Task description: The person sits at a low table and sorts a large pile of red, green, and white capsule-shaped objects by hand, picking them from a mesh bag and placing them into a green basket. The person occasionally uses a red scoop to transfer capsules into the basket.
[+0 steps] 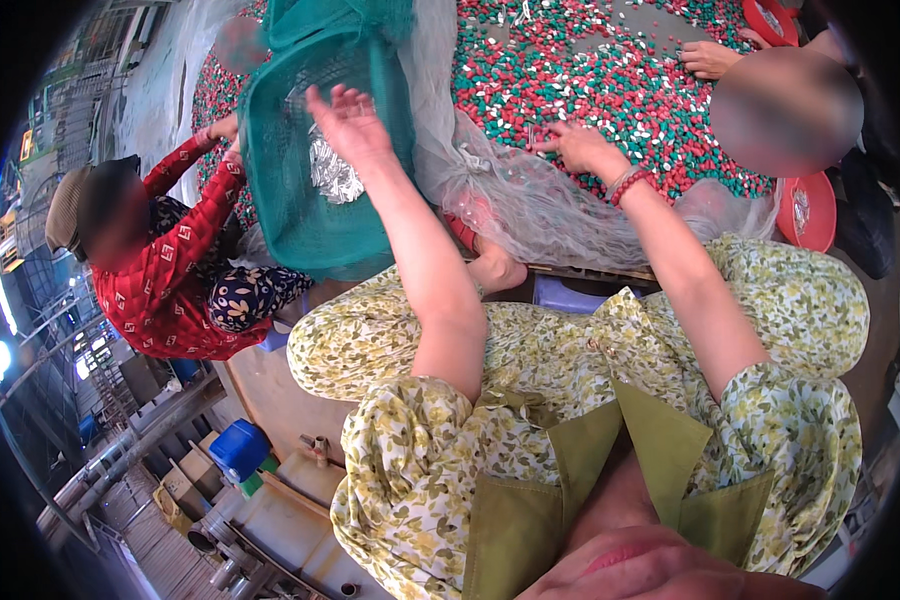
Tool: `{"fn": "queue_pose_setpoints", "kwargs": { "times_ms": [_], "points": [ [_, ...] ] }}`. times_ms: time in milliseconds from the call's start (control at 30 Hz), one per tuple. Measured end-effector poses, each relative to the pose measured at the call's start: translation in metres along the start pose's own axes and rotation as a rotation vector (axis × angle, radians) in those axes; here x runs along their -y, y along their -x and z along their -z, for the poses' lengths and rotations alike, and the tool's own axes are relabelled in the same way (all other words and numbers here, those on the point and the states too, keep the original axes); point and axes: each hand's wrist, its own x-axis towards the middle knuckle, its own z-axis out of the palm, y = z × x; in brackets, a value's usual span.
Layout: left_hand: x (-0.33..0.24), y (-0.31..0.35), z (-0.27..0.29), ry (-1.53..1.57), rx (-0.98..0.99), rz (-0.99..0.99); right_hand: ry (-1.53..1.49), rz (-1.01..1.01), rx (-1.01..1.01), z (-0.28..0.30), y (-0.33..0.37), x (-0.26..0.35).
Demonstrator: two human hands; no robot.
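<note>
My left hand is raised over a green mesh basket, its palm turned up and fingers apart, holding nothing. Inside the basket lies a loose pile of thin silvery-white strips, just below that hand. My right hand, with bracelets at the wrist, reaches low over a wide spread of small red, green and white pieces. Its fingers stretch out to the left near the pieces, with thumb and forefinger apart. Whether a fingertip touches a piece is too small to tell.
Translucent netting edges the spread on my side. At the left a person in a red patterned top reaches past the basket. Another person's hand rests on the pieces at the far right, near a red bowl.
</note>
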Motion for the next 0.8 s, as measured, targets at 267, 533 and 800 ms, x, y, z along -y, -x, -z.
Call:
{"fn": "queue_pose_setpoints", "kwargs": {
  "times_ms": [267,533,800],
  "points": [
    [0.073,0.024,-0.005,-0.498,0.46,0.435,0.045,-0.053,0.134,0.01,0.018,-0.012],
    [0.174,0.113,0.038,-2.118,1.003,0.06,-0.157,-0.054,0.167,0.054,0.042,-0.104],
    [0.186,0.128,0.047,-2.062,0.927,0.002,-0.829,-0.301,-0.292,0.08,0.073,-0.2]
  ]
}}
